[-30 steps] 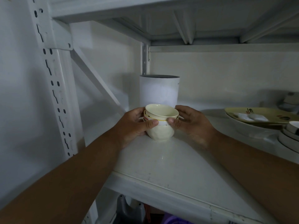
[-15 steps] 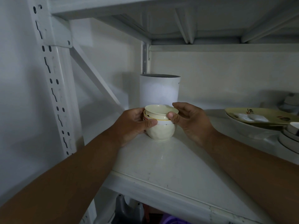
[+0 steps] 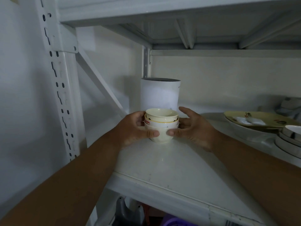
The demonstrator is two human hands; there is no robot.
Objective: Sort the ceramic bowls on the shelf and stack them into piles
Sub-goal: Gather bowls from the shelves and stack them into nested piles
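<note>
Bowl stack [image 3: 161,126]: gripped by left hand [image 3: 135,129] and right hand [image 3: 193,129], thumbs pressing.
Behind: white canister [image 3: 160,93], near.
Shelf [image 3: 171,168]: bare toward front edge.

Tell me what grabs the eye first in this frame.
A stack of small cream bowls stands on the white shelf at centre, with the left hand curled round one side and the right hand at the other, thumb against the lowest bowl. Right behind it rises a tall white cylinder. At the far right sits a yellowish plate on top of other dishes.
</note>
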